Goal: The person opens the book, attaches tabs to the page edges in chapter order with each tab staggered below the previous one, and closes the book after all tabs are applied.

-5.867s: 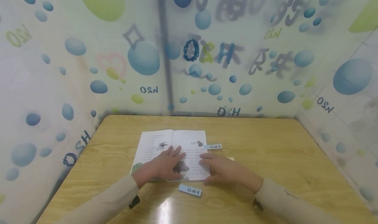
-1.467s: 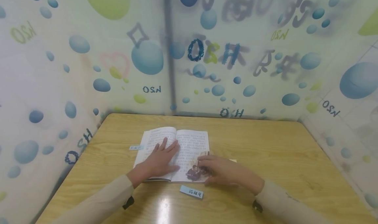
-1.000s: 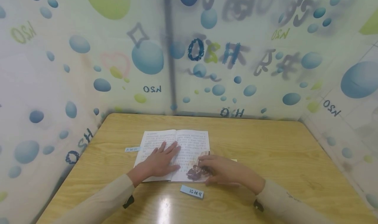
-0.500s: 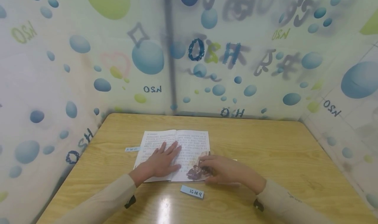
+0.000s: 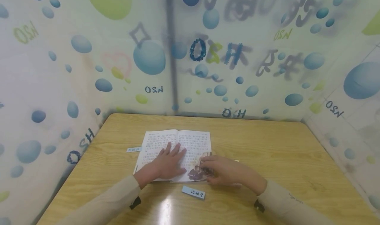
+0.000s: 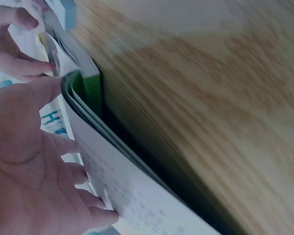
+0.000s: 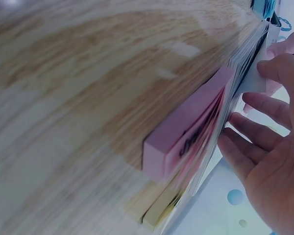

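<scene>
An open book [image 5: 160, 140] lies on the wooden table, text on both pages and a purplish picture [image 5: 196, 174] at the lower right corner. My left hand [image 5: 167, 165] rests spread over the fold, its fingers [image 6: 77, 172] straight on the paper. At the right page's lower corner my right hand [image 5: 225, 170] has curled fingers. Seen from the right wrist, a bent page [image 7: 253, 81] stands between that hand's thumb and fingers. A blue paper tab [image 5: 134, 149] sticks out from the left page's edge.
A blue sticky-note pad [image 5: 193, 192] with handwriting lies in front of the book. Beside the book's right edge, under my right hand, are a pink pad [image 7: 186, 132] and a yellow pad [image 7: 159, 210]. Patterned walls surround the table [image 5: 267, 142].
Since the oldest frame a page has turned over, taking the blue tab from the right edge to the left. In the last half second my left hand has slid right towards the fold.
</scene>
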Tool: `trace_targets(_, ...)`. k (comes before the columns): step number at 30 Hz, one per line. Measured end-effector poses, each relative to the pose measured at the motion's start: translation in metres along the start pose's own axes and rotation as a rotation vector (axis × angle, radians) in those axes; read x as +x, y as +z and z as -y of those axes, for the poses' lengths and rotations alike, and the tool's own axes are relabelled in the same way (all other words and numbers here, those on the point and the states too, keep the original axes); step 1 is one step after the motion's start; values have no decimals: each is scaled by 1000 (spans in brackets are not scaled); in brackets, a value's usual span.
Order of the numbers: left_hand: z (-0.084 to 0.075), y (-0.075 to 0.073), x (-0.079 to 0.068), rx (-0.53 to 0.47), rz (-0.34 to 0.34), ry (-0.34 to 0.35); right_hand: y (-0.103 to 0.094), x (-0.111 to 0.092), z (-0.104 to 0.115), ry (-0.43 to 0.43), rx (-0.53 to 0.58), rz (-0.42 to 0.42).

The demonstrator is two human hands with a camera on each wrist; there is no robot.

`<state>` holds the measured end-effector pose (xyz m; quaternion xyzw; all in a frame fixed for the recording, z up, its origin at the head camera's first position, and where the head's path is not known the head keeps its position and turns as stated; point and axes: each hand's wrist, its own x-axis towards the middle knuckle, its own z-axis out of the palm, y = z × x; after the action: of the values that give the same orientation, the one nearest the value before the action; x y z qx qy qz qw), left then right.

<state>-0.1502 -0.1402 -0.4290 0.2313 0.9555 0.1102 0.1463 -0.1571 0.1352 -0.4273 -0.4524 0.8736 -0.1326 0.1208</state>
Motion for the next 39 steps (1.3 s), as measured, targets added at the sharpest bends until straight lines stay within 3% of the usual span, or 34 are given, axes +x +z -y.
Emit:
trace_targets(10,-10,6,6,18,9,71,0,0,-2,22,17,-6)
trace_targets(21,-21,-1,3,-20,38,115,-3,1,0,56,27,3)
trace_targets(31,-14,0,8,-42,39,120,-5,-3,-17,-4,112,-51)
trace_targets(36,-8,-2,7,-35,11,145,-15,-18,-26,82,136,-112)
trace_targets(39,-5,-8,4,-44,-27,171,-21,-24,-27,89,157,-137)
